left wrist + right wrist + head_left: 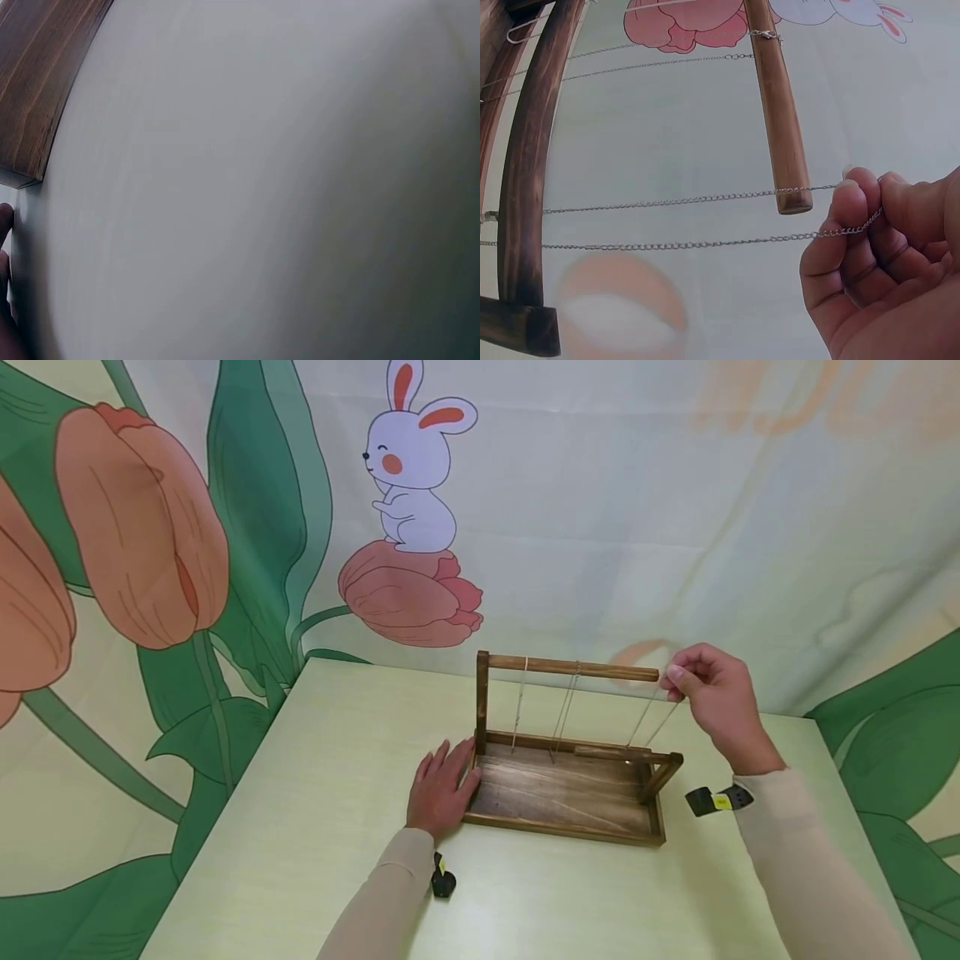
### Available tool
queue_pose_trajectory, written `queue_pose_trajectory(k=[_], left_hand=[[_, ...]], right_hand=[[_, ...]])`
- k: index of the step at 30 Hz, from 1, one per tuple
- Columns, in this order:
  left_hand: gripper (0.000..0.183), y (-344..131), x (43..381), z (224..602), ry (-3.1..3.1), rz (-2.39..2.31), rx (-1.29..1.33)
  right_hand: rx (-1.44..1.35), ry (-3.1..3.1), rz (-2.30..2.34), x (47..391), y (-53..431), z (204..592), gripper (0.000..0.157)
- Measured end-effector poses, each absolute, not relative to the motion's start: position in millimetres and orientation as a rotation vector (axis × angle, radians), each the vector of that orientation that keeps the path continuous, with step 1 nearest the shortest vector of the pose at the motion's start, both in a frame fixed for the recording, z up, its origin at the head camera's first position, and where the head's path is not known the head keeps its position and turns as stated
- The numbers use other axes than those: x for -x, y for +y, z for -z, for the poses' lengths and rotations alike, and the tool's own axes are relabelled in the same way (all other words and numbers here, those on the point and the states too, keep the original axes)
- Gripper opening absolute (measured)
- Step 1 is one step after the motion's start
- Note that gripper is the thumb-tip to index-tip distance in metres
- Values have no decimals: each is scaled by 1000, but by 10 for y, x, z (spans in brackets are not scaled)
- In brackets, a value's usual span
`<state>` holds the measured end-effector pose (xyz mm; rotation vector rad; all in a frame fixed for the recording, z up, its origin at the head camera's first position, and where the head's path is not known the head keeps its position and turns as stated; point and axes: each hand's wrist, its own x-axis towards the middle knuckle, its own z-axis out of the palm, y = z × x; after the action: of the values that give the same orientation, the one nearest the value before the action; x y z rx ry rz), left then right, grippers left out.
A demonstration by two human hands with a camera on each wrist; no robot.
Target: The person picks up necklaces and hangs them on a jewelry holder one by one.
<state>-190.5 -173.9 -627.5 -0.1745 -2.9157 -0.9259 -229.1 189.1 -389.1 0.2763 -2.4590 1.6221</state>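
Note:
A brown wooden jewelry stand (562, 787) with a shallow tray base and a raised rod (615, 672) stands on the table. Beside the rod's free right end, my right hand (712, 693) pinches a thin silver chain necklace (682, 245) between thumb and fingertips. Two strands of it run from the fingers toward the tray, and its lower end is hidden in the right wrist view. My left hand (441, 789) rests with extended fingers against the tray's left end. Another silver chain (566, 706) and a light-coloured strand (519, 706) hang over the rod.
A lower bar (626, 754) with a slanted post (662, 777) crosses the right part of the stand. The pale table (337, 860) backs onto a hanging cloth (585, 527) printed with tulips and a rabbit. Black straps with cameras sit at both wrists.

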Motion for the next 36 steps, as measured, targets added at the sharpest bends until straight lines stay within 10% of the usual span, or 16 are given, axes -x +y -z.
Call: queue_pose_trajectory(k=[36], left_hand=[[59, -1748, 1913, 6328, -2902, 919, 165]], right_hand=[[3, -2498, -1604, 2455, 1860, 3857, 19]])
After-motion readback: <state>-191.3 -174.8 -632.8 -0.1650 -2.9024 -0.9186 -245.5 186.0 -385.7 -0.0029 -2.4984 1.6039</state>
